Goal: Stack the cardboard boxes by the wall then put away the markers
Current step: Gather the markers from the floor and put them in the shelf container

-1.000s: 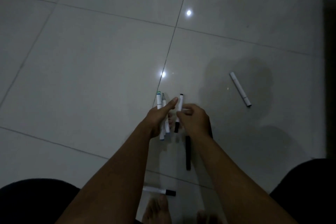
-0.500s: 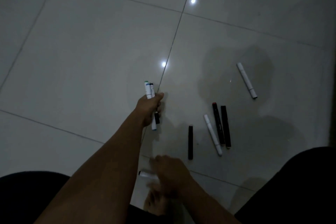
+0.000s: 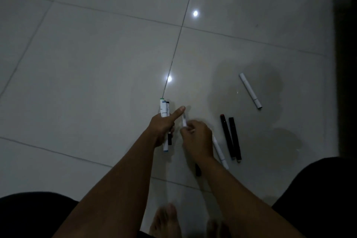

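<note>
Marker between both hands' grips

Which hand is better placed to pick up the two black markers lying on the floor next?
Probably the right hand: the two black markers lie just beside it, and it pinches only one white marker. The left hand already grips a bundle of markers.

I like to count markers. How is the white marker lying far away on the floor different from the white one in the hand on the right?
The far white marker lies flat on the floor tiles, touched by nobody; the held white marker is up off the floor, pinched in the right hand. The far one shows its whole length; the held one is partly hidden by fingers. Both are slim and white.
</note>
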